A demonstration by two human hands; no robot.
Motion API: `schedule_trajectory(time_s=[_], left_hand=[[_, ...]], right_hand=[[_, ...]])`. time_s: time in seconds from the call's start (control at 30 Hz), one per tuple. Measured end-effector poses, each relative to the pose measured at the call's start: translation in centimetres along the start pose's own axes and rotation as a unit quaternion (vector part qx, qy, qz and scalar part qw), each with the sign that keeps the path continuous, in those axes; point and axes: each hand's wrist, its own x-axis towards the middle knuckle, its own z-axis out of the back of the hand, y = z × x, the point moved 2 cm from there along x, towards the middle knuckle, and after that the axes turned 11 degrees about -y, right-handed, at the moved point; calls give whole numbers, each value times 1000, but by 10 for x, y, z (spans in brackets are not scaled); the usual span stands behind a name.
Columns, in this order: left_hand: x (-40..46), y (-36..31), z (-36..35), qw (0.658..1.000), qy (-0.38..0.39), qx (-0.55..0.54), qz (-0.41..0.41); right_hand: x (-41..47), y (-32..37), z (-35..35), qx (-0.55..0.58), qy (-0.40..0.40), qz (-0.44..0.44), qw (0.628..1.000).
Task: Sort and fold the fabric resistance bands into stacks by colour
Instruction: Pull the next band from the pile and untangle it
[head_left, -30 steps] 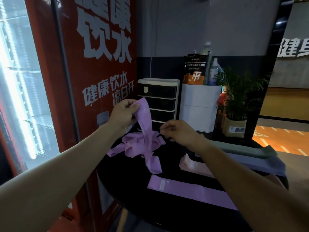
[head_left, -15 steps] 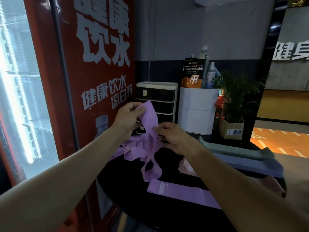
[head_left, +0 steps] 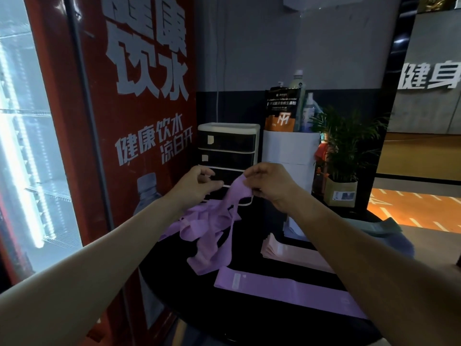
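Right hand risen since half second ago, now pinching top of lilac fabric resistance band. Left hand beside, fingers curled, grip unclear. Band dangles below hands over tangled lilac pile; flat folded lilac band nearer, under right forearm.

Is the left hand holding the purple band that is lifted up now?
No, the right hand pinches the lifted purple band; the left hand is beside it, apart.

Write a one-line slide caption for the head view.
Right hand lifts a purple band from the tangled pile; left hand beside it.
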Motion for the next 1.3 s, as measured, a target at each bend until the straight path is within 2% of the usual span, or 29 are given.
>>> schedule_trajectory(time_s=[0.1, 0.27, 0.43, 0.53, 0.63, 0.73, 0.97, 1.1, 1.2, 1.3], left_hand=[[-4, -7, -13, 999, 40, -1, -33], [-10, -5, -34, 991, 114, -29, -62], [-10, -5, -43, 989, 94, -13, -111], [-12, -10, -44, 986, 90, -2, -139], [-15, -16, -47, 985, 118, -38, -119], [-13, -8, -52, 987, 123, -4, -107], [-11, 20, -49, 970, 171, 117, -129], [-17, 34, -41, 953, 228, 174, -92], [-23, 38, -34, 937, 224, 254, -85], [-25, 46, -26, 948, 196, 246, -43]], right_hand=[[-2, 3, 1, -56, 31, 49, 997], [-2, 4, 5, -26, 25, 55, 998], [-3, 4, 14, -60, 24, 64, 996], [-4, 8, 14, -122, 26, 86, 988], [1, 15, 16, -146, -27, 122, 981], [8, 17, 26, -154, -86, 127, 976], [5, 1, 83, -132, -205, 43, 969], [-5, -11, 113, -119, -259, -2, 959], [-18, -20, 132, -103, -295, -26, 949], [-33, -34, 146, -104, -331, -58, 936]])
